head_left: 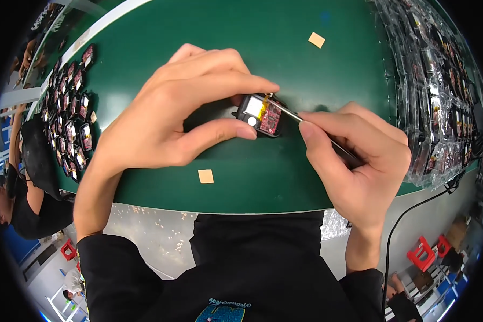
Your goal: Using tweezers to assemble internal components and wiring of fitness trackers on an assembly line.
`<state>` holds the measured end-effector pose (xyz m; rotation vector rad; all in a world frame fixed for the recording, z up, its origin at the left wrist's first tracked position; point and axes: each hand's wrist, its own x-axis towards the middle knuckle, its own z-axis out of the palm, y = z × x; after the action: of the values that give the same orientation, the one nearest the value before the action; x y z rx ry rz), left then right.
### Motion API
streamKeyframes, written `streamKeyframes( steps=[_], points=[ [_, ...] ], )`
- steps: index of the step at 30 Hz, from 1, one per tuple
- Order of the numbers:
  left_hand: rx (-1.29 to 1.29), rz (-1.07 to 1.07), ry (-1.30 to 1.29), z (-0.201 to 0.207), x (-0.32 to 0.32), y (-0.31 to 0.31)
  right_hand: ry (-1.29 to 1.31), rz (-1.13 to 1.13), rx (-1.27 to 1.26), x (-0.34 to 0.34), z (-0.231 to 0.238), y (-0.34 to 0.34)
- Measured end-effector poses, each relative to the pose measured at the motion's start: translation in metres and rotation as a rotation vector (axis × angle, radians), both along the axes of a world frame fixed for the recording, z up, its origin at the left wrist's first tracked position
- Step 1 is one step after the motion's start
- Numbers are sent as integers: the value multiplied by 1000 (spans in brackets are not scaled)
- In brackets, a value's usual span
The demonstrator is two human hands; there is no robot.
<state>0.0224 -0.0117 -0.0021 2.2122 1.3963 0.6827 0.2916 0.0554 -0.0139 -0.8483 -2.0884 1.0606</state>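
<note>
A small black-cased electronic device (261,116) lies open side up over the green table, showing a red circuit board, a white block, yellow tape and a round white spot. My left hand (182,107) grips it between thumb and index finger, the thumb on its near left edge and the index along its far edge. In my right hand (354,155) is a pair of slim tweezers (291,113) with a silver point and a dark body. Their tip meets the device's upper right part, near the yellow tape; whether the tip pinches anything is too small to tell.
Small tan squares (205,176) lie on the green table (284,185). Many similar open devices (70,110) cluster at the left. Stacked clear plastic trays (429,96) holding more boards fill the right side. A black cable (396,225) hangs at the right; another person (35,206) sits at left.
</note>
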Motion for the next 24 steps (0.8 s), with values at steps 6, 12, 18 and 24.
streamKeyframes(
  steps=[6, 12, 18, 24],
  points=[
    [-2, -20, 11, -1, -1, 3, 6, -14, -5, -2, 0, 0],
    [21, -35, 7, 1, 0, 3, 14, -18, 15, 0, 1, -1],
    [-11, 39, -47, -1, 2, 2, 25, -33, 205, 2, -1, -1],
    [-1, 27, -35, -2, 0, 4, 44, -36, 290, -2, -9, -1]
  ],
)
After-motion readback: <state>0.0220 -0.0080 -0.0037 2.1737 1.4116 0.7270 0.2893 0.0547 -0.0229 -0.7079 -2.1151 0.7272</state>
